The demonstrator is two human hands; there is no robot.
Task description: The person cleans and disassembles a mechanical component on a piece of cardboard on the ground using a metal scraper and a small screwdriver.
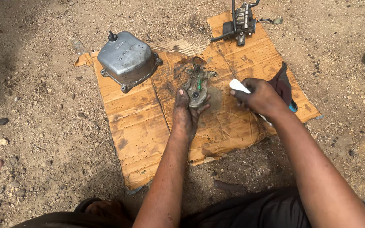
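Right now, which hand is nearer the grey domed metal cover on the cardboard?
Left. The left hand, holding a small greasy metal part, lies just right of the grey domed metal cover; the right hand is farther right.

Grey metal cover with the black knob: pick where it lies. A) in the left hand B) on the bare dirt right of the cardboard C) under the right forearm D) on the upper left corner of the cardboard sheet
D: the grey metal cover rests on the cardboard sheet at its upper left corner, apart from both hands.

A grey metal engine cover [126, 59] and a carburettor [243, 21] lie on stained cardboard [140, 126].
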